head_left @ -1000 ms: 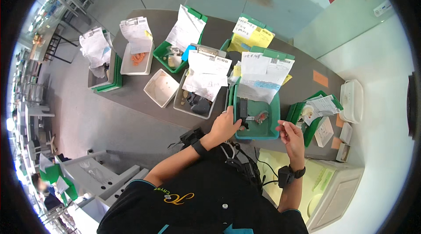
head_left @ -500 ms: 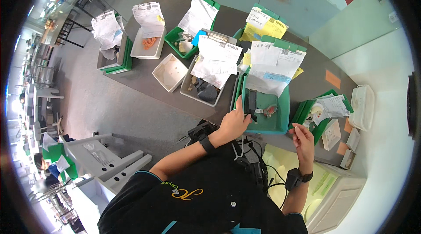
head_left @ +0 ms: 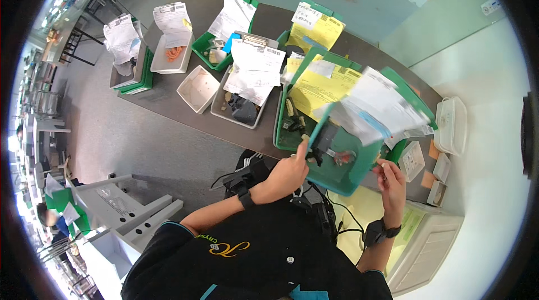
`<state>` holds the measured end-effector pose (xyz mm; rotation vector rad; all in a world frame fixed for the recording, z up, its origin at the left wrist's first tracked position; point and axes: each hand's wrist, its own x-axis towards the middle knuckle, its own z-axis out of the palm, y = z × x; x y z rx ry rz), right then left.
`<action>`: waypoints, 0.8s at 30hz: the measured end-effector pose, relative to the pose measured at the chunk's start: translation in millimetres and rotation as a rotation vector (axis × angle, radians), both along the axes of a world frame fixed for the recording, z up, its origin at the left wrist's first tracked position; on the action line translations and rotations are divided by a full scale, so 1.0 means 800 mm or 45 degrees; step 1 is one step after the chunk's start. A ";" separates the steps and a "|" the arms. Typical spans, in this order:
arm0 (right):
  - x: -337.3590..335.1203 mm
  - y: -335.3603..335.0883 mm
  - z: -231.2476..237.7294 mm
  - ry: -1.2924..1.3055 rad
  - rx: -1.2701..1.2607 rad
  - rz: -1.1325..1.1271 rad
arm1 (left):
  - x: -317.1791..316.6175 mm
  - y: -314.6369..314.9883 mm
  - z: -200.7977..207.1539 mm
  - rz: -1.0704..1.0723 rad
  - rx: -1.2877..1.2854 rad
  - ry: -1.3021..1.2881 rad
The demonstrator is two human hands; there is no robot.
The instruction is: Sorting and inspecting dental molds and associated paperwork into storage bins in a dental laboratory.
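A blue-green tray (head_left: 337, 185), tilted and lifted off the stack, is between my two hands. My left hand (head_left: 282, 178) grips its left rim beside a black articulator-like holder (head_left: 324, 141). At the right rim, my right hand (head_left: 391, 183) pinches with its fingertips. Inside the tray lies a small pinkish-red piece in clear wrapping (head_left: 344, 158). A blurred white sheet (head_left: 375, 110) hangs from the green clipboard at the tray's back. Left of it, a green tray (head_left: 288, 146) stands on the table, holding a dark tool-like piece (head_left: 293, 116) and a yellow sheet (head_left: 317, 89).
Several trays with clipped papers line the dark table (head_left: 185, 114), including a grey tray (head_left: 238, 121) and a white one with an orange model (head_left: 174, 54). An open white box (head_left: 198, 90) sits near the front edge. At right are small white boxes (head_left: 412, 159) and a lidded container (head_left: 451, 126).
The blue-green tray has come up off the stack and moved right and nearer, tilting. The green tray with the yellow sheet beneath is uncovered. The whole view has shifted slightly.
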<state>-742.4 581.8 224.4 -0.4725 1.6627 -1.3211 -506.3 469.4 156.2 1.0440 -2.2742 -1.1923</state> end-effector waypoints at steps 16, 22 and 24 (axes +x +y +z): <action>-0.041 0.126 -0.019 -0.064 -0.042 -0.287 | -0.069 0.068 -0.019 -0.393 0.349 -0.191; -0.058 0.146 -0.084 -0.276 0.019 -0.298 | -0.055 0.066 -0.027 -0.186 0.288 -0.043; -0.058 0.150 -0.121 -0.314 0.042 -0.340 | -0.053 0.061 0.003 -0.132 0.327 -0.051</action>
